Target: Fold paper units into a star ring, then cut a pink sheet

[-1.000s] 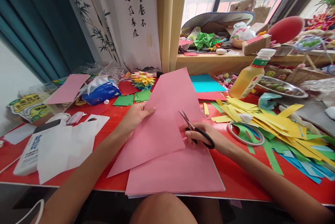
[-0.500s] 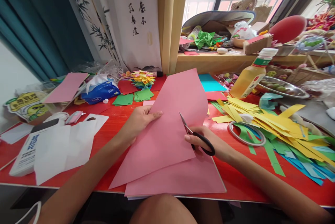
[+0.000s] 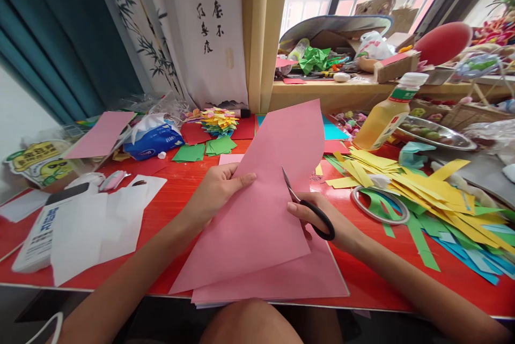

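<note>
A large sheet of pink paper (image 3: pixel 257 215) is tilted up off the table, its far end curling. My left hand (image 3: pixel 221 188) pinches its left edge, thumb on top and fingers underneath. Black-handled scissors (image 3: pixel 322 218) sit in my right hand (image 3: pixel 330 220), with one blade showing above the paper, pointing away and to the left. The sheet is partly cut in from its right side along the blades. My right fingers are mostly hidden behind the handles and paper. Beneath lies a stack of pink paper (image 3: pixel 277 282) at the table's front edge.
On the red table (image 3: pixel 370 274), yellow strips (image 3: pixel 434 188), green and blue strips and a tape ring (image 3: pixel 362 202) lie at right. A bottle (image 3: pixel 378 118) stands behind them. At left are a tissue pack (image 3: pixel 155 140), green paper squares (image 3: pixel 221 145) and white sheets (image 3: pixel 96 231).
Both hands, the scissors and the pink sheet have shifted slightly to the right. The sheet's far end has risen a little and moved right. The stack below stays put.
</note>
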`<control>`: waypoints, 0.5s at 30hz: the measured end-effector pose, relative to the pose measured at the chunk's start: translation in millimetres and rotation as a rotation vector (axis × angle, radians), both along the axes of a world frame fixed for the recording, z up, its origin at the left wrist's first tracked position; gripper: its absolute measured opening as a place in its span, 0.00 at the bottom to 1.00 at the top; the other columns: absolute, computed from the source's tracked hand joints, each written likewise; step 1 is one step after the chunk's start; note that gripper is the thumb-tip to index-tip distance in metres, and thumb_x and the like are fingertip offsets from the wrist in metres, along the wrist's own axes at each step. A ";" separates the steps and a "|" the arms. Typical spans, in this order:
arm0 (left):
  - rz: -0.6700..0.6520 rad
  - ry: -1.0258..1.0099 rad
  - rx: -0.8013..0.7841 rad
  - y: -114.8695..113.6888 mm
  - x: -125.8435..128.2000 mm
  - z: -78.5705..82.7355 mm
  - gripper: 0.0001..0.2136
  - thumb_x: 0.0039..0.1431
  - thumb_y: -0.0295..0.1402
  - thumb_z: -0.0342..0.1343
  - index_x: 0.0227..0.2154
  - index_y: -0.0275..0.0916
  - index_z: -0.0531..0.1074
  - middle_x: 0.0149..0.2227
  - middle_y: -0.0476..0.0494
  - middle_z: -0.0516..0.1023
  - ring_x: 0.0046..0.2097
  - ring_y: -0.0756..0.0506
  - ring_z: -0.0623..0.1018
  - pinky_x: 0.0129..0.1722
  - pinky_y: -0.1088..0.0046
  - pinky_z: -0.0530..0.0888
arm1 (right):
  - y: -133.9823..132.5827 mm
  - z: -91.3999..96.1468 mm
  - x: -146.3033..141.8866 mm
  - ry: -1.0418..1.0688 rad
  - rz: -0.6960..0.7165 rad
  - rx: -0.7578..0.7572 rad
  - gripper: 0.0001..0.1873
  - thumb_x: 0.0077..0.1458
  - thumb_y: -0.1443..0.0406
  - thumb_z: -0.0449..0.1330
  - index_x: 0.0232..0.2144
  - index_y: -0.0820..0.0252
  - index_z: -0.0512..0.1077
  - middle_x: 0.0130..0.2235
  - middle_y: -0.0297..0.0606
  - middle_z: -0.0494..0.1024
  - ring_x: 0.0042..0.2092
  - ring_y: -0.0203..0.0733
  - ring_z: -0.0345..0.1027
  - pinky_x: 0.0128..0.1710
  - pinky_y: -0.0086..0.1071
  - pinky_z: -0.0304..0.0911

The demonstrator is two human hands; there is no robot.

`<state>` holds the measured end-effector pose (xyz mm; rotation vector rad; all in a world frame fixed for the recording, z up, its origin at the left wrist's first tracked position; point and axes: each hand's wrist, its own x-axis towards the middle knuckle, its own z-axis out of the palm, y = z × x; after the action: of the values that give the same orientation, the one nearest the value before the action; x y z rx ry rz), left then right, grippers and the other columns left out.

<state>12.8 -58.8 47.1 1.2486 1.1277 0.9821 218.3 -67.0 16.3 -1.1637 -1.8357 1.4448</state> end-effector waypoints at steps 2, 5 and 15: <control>-0.009 -0.007 -0.008 -0.6 0.0 1.9 0.18 0.43 0.43 0.59 0.37 0.38 0.72 0.32 0.42 0.76 0.31 0.45 0.76 0.27 0.71 0.72 | -0.6 -0.6 -0.5 0.005 -0.001 0.003 0.18 0.51 0.53 0.53 0.20 0.60 0.57 0.17 0.27 0.58 0.19 0.30 0.55 0.19 0.25 0.48; -0.014 -0.020 -0.013 -0.8 -0.3 3.2 0.18 0.43 0.42 0.59 0.37 0.38 0.72 0.33 0.42 0.77 0.31 0.44 0.76 0.27 0.71 0.73 | -2.2 -2.3 -2.3 0.022 -0.027 0.014 0.18 0.51 0.53 0.53 0.19 0.60 0.57 0.17 0.27 0.57 0.18 0.29 0.54 0.18 0.25 0.47; -0.033 0.034 0.034 1.9 0.1 14.9 0.17 0.44 0.41 0.58 0.37 0.37 0.72 0.32 0.44 0.76 0.30 0.45 0.76 0.27 0.71 0.73 | -2.8 3.0 -2.6 0.052 -0.067 0.000 0.19 0.50 0.51 0.52 0.20 0.60 0.59 0.15 0.27 0.56 0.16 0.29 0.52 0.16 0.25 0.45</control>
<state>12.9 -56.9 62.0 1.3117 1.1173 0.9620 215.6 -69.8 19.2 -1.1654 -1.7447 1.4239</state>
